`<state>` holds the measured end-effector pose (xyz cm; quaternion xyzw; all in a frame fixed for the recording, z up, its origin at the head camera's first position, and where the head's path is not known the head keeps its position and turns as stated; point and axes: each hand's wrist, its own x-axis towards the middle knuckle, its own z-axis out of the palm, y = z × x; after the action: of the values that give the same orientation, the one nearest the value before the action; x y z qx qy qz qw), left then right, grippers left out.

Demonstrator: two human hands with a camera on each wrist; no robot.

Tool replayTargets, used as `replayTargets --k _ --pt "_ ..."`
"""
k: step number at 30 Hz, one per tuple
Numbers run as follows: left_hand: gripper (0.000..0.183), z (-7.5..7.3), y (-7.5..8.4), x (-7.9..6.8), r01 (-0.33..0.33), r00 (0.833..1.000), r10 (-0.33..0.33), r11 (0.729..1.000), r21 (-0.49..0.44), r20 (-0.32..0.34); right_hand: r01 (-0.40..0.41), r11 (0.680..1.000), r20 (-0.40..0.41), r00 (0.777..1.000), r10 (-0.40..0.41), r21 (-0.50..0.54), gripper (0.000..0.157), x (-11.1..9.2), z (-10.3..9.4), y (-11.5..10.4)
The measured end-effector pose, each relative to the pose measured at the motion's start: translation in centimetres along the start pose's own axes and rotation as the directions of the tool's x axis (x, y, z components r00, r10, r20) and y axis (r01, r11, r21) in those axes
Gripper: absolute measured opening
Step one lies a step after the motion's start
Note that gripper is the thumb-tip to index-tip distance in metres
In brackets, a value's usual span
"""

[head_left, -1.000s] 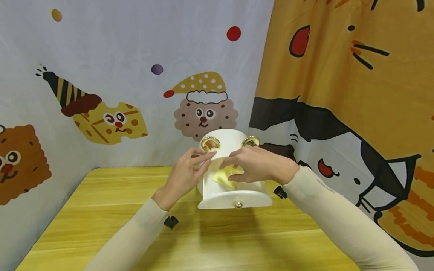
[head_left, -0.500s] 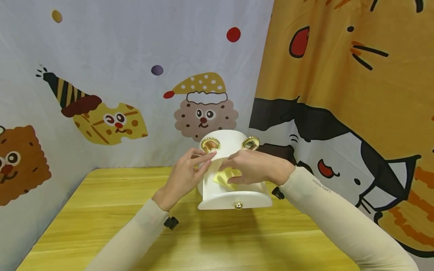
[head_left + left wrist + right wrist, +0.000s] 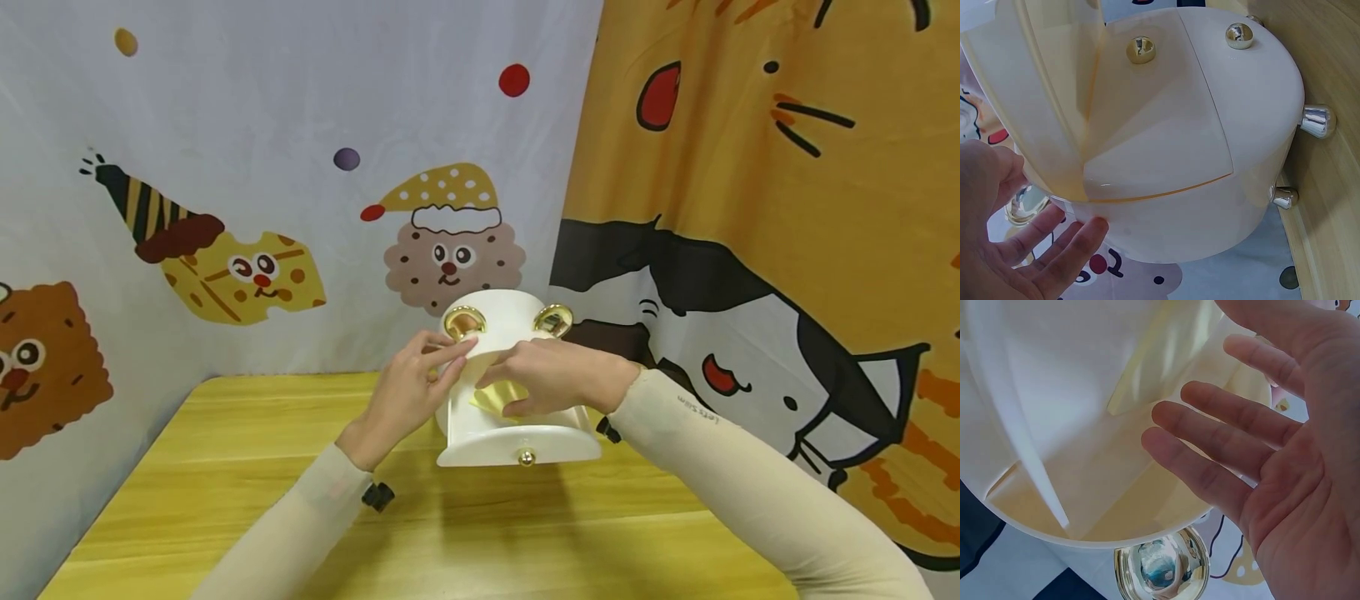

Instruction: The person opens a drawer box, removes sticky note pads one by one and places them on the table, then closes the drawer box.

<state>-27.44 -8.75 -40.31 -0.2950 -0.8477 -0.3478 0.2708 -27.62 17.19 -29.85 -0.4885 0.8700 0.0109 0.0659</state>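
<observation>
A white rounded box (image 3: 510, 321) with gold ear-like rings stands on the table, its upper drawer (image 3: 517, 446) pulled out towards me. Inside that drawer lies a flat yellow piece (image 3: 497, 398), sheet- or pad-like; its straight edge shows in the right wrist view. My right hand (image 3: 551, 375) hovers over the drawer, thumb and loosely bent fingers spread above the yellow piece and partly covering it. In the right wrist view, the fingers hold nothing. My left hand (image 3: 408, 379) rests its fingertips (image 3: 1094, 231) against the box's side by the upper rim, fingers lightly bent.
A gold knob (image 3: 527, 457) sits on the drawer front. Another knob (image 3: 1239, 35) and silver feet (image 3: 1317, 120) show lower on the box. The wooden table (image 3: 262, 467) meets a printed cloth backdrop (image 3: 262, 92) behind, with an orange curtain (image 3: 697, 167) at right.
My right hand has shifted slightly left and down over the yellow piece, covering more of it. The left hand holds its place against the box.
</observation>
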Motion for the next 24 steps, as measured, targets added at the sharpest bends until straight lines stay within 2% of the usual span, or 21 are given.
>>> replayTargets --k 24 --pt "0.034 0.03 0.01 0.04 -0.005 1.0 0.005 1.0 0.015 -0.004 0.006 1.0 0.048 0.999 -0.006 -0.011 0.059 0.53 0.2 0.0"
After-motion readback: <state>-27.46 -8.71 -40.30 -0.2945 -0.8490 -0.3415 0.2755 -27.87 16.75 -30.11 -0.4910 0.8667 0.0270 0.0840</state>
